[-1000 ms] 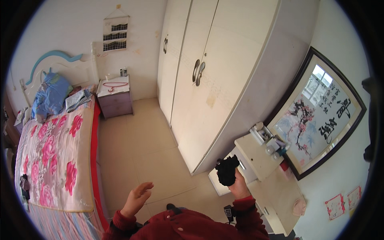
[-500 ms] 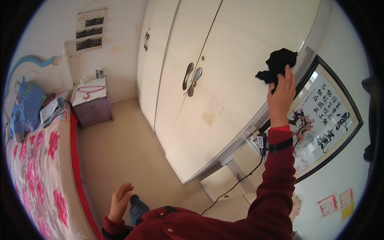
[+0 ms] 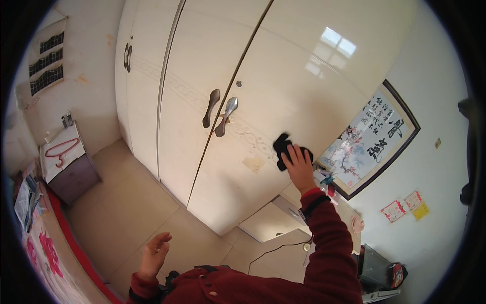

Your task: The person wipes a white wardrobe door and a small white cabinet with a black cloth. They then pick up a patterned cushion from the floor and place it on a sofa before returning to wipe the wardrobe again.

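My right hand [image 3: 300, 171] presses a crumpled black cloth [image 3: 280, 148] against the glossy cream wardrobe door [image 3: 288, 86]. The fingers lie over the cloth and cover part of it. It sits to the right of a faint carved band and a yellowish square mark [image 3: 253, 163] on the door. Two curved metal handles [image 3: 227, 116] flank the door gap farther left. Low on the left, my left hand [image 3: 154, 254] hangs above the floor, empty, with its fingers loosely bent and apart.
Beside the wardrobe hangs a framed calligraphy picture [image 3: 354, 152]. A low cabinet [image 3: 271, 223] stands beneath, crossed by a black cable [image 3: 273, 249]. At left are a nightstand [image 3: 76, 177] with a pink hanger [image 3: 63, 147] and a flowered bed [image 3: 50, 253].
My right hand has carried the black cloth down the door from near its upper right edge. The view has shifted, bringing the wardrobe closer. My left hand stays low and empty.
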Motion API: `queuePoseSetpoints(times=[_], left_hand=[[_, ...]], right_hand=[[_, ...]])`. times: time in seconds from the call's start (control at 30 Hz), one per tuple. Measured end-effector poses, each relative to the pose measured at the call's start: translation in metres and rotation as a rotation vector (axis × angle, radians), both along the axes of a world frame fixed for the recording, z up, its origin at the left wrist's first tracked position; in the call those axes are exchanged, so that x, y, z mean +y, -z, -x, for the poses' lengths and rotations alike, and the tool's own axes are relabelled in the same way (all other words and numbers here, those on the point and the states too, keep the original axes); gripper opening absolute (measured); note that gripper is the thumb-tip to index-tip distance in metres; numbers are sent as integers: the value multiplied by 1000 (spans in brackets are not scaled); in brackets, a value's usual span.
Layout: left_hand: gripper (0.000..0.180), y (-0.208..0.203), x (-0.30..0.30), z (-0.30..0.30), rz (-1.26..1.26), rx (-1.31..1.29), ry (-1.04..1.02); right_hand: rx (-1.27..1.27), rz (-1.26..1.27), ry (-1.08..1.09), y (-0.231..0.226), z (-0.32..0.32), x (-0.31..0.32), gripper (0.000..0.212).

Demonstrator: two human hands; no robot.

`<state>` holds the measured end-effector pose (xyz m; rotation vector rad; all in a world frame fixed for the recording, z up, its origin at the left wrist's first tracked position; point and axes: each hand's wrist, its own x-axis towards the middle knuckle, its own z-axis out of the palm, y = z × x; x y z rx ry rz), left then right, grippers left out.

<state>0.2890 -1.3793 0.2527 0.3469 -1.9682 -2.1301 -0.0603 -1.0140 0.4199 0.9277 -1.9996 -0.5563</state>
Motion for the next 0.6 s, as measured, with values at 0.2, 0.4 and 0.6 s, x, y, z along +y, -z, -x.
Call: queuePoseSetpoints(times=[0.2,0.4,0.6], left_hand=[[33,18,-41,4,-57,-86,-5],[32,13,-51,42,-30,-43,1],[32,-3,-51,102,-17,15,90]], right_hand=[[197,25,280,-77,20,-8,36],[439,310,203,-206,38,-51,44],[354,355,106,-143,56,-76,51]])
